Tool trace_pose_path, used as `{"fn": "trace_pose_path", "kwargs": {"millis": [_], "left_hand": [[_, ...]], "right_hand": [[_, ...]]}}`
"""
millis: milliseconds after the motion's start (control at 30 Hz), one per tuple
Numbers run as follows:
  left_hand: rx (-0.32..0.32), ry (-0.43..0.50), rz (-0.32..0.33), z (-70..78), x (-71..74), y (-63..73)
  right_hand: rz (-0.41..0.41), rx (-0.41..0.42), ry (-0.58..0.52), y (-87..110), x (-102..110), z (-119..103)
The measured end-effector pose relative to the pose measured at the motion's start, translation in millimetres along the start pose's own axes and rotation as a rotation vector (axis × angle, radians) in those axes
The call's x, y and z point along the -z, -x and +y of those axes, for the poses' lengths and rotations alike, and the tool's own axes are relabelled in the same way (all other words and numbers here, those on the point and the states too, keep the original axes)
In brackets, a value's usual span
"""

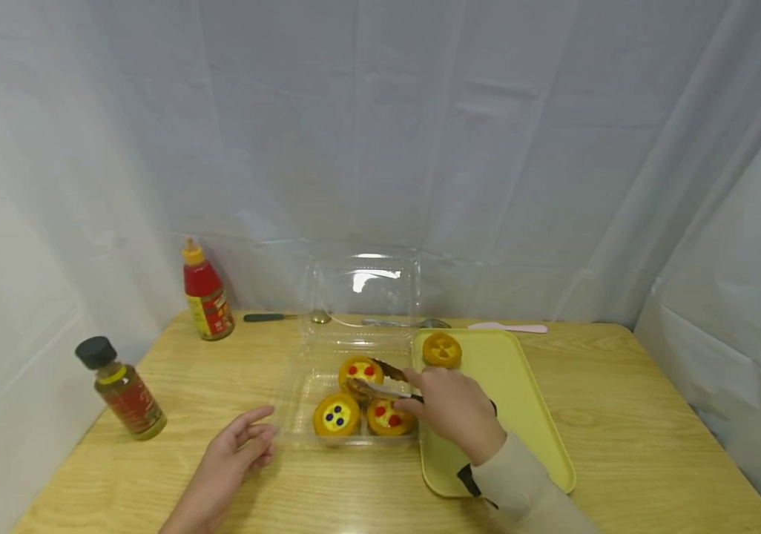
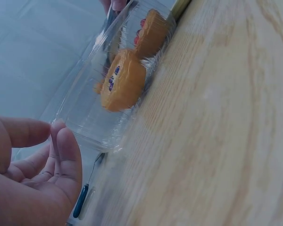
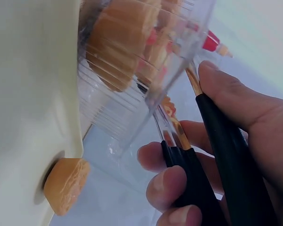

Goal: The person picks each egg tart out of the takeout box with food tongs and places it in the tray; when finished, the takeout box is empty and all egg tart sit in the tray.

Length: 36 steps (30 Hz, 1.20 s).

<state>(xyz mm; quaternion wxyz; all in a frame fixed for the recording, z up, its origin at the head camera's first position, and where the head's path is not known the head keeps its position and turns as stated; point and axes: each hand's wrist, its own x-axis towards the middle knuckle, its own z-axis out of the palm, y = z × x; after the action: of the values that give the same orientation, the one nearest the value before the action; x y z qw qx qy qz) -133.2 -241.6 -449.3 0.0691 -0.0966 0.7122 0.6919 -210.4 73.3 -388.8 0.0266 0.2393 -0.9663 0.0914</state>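
Observation:
My right hand (image 1: 454,408) grips a pair of tongs (image 3: 217,141) with black handles and metal ends. The tong ends are spread around a round tart with red dots (image 1: 362,368), at the back of the clear plastic container (image 1: 300,393). A tart with blue dots (image 1: 337,415) and a second red-dotted tart (image 1: 390,419) sit in front of it, the latter partly hidden by the tongs and hand. My left hand (image 1: 236,452) hovers at the container's left edge, fingers loosely bent, its fingertips (image 2: 60,126) right by the rim in the left wrist view.
Right of the container lies a yellow tray (image 1: 514,415) with one tart (image 1: 442,350) at its back corner. The container's lid (image 1: 363,289) stands raised behind. A red sauce bottle (image 1: 208,297) and a dark-capped bottle (image 1: 127,397) stand left. Spoons and a pink knife (image 1: 507,328) line the back edge.

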Motion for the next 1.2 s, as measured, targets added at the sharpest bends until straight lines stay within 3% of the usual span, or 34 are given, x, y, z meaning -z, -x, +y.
{"fn": "trace_pose_path", "kwargs": {"millis": [467,900,1200], "left_hand": [[0.006,-0.006,-0.001,-0.4,-0.9,-0.2],[0.007,-0.012,-0.005,0.6,0.0,0.4],[0.005,-0.007,-0.006,0.5,-0.6,0.1]], "right_hand": [[0.077,-0.032,-0.026,24.5,22.9,13.8],[0.128,-0.084,-0.027,43.9,41.0,41.0],[0.143,-0.152,-0.101,56.0,50.9,64.1]]}}
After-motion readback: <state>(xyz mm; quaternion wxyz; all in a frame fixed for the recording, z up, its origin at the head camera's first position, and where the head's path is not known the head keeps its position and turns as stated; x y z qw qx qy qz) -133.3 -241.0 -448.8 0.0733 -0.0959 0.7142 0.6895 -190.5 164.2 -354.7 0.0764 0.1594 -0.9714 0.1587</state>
